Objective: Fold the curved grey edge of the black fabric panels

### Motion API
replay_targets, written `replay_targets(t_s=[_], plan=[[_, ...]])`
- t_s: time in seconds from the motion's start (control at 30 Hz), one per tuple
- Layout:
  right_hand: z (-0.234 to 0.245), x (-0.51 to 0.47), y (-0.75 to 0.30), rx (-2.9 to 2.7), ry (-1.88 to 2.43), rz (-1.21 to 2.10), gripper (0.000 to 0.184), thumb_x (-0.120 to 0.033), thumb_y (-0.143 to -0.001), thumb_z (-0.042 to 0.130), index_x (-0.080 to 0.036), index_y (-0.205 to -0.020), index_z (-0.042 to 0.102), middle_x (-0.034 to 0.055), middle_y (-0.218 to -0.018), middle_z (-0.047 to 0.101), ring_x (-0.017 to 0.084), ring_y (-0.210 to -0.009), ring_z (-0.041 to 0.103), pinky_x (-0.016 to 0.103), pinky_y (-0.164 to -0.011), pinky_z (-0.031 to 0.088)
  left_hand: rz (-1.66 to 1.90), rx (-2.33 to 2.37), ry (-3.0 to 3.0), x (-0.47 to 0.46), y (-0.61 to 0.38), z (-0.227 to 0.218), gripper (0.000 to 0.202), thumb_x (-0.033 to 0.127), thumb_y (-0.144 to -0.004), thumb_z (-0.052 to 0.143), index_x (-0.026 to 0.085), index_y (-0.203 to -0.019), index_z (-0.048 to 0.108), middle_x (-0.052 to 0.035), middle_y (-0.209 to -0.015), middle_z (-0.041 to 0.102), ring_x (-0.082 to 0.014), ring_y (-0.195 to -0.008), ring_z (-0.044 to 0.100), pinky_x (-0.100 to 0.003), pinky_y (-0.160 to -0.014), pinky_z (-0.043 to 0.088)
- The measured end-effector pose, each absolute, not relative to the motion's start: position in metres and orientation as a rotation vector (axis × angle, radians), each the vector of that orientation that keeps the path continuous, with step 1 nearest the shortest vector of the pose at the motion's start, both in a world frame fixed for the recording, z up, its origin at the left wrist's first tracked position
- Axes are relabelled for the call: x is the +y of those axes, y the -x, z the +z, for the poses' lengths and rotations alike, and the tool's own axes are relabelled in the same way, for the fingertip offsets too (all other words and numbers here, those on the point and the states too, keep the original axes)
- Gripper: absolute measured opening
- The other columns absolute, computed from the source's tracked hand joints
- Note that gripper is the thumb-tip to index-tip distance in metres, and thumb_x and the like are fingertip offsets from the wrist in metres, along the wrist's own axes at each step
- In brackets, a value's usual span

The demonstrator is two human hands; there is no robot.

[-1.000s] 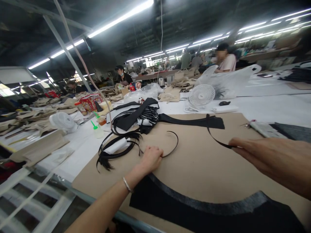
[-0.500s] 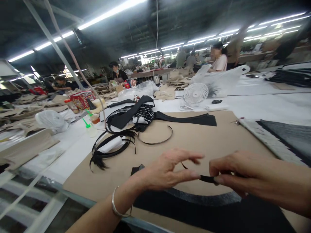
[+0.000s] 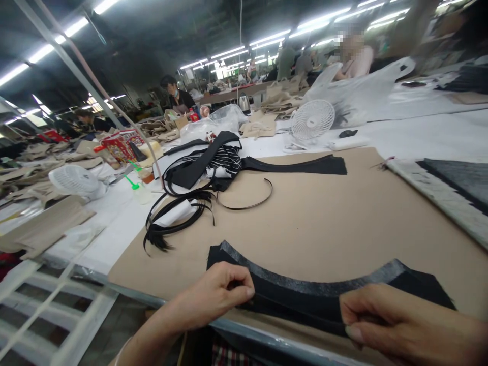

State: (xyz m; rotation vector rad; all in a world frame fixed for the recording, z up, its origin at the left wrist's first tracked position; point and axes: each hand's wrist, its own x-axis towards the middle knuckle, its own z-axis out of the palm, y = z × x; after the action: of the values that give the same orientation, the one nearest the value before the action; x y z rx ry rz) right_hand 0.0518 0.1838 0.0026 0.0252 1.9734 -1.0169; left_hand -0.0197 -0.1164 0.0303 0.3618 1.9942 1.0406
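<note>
A curved black fabric piece (image 3: 297,290) with a shiny grey band along its upper edge lies near the table's front edge. My left hand (image 3: 229,287) is closed in a pinch over its left part. Over its right part, my right hand (image 3: 381,317) is also pinched closed. A narrow black strip seems to run between the two hands, hard to tell from the black fabric behind it. Farther off lie a coil of black strips (image 3: 152,231) and one loose curved strip (image 3: 251,207). Beyond them is a pile of black and striped fabric pieces (image 3: 198,165).
Brown sheet (image 3: 305,218) covers the table here. A white fan (image 3: 312,119) and a plastic bag (image 3: 366,96) stand at the back. Left are another fan (image 3: 74,180), a green-tipped bottle (image 3: 139,193) and a red box (image 3: 122,145). Several people work in the background.
My hands have moved apart and nearer the table's front edge. My left hand has gone from spread fingers to a pinch. The camera view has tilted down.
</note>
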Motion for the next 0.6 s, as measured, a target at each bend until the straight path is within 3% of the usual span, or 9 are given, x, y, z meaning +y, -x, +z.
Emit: replay_targets(t_s=[0.23, 0.37, 0.43, 0.5, 0.57, 0.6], plan=[[0.007, 0.172, -0.044, 1.818, -0.122, -1.122, 0.013, -0.03, -0.079, 0.052, -0.017, -0.077, 0.049, -0.0035, -0.06, 0.039, 0.009, -0.052, 0.032, 0.018, -0.044, 0.022, 0.894, 2.211, -0.433, -0.11, 0.018, 0.012, 0.014, 0.021, -0.08, 0.049, 0.019, -0.066, 0.052, 0.005, -0.069, 0.051, -0.011, -0.069, 0.047, -0.024, -0.063, 0.034], [0.002, 0.175, -0.047, 1.815, -0.018, -1.19, 0.015, -0.031, -0.076, 0.05, -0.016, -0.074, 0.052, -0.0035, -0.06, 0.041, 0.01, -0.054, 0.035, 0.021, -0.047, 0.023, 0.727, 2.328, -0.588, -0.102, 0.008, 0.021, 0.007, 0.024, -0.082, 0.057, 0.024, -0.087, 0.063, 0.0008, -0.1, 0.064, -0.0181, -0.097, 0.057, -0.031, -0.086, 0.042], [0.006, 0.173, -0.05, 1.818, 0.019, -1.158, 0.014, -0.029, -0.075, 0.048, -0.016, -0.074, 0.055, -0.0029, -0.062, 0.043, 0.011, -0.057, 0.037, 0.022, -0.05, 0.025, 0.652, 2.372, -0.715, -0.094, 0.001, 0.027, 0.029, 0.025, -0.082, 0.062, 0.027, -0.111, 0.062, -0.0033, -0.121, 0.064, -0.0244, -0.119, 0.052, -0.042, -0.105, 0.036], [0.012, 0.168, -0.054, 1.817, 0.055, -1.141, 0.014, -0.027, -0.074, 0.047, -0.017, -0.074, 0.057, -0.0029, -0.062, 0.044, 0.011, -0.058, 0.036, 0.023, -0.052, 0.025, 0.614, 2.33, -0.899, -0.083, -0.007, 0.027, 0.049, 0.027, -0.082, 0.065, 0.028, -0.129, 0.053, -0.0061, -0.136, 0.058, -0.0276, -0.134, 0.041, -0.051, -0.117, 0.018], [0.017, 0.163, -0.059, 1.825, 0.089, -1.15, 0.013, -0.027, -0.074, 0.048, -0.017, -0.073, 0.056, -0.003, -0.063, 0.044, 0.011, -0.059, 0.035, 0.023, -0.053, 0.027, 0.601, 2.204, -1.054, -0.071, -0.014, 0.021, 0.053, 0.032, -0.082, 0.067, 0.027, -0.133, 0.051, -0.0071, -0.138, 0.057, -0.0291, -0.138, 0.037, -0.054, -0.119, 0.005], [0.018, 0.161, -0.062, 1.836, 0.092, -1.153, 0.013, -0.028, -0.075, 0.048, -0.017, -0.072, 0.056, -0.0028, -0.064, 0.045, 0.012, -0.061, 0.036, 0.022, -0.054, 0.028, 0.602, 2.133, -1.093, -0.065, -0.018, 0.016, 0.051, 0.036, -0.082, 0.068, 0.026, -0.13, 0.054, -0.0072, -0.134, 0.061, -0.0296, -0.136, 0.041, -0.054, -0.119, 0.006]])
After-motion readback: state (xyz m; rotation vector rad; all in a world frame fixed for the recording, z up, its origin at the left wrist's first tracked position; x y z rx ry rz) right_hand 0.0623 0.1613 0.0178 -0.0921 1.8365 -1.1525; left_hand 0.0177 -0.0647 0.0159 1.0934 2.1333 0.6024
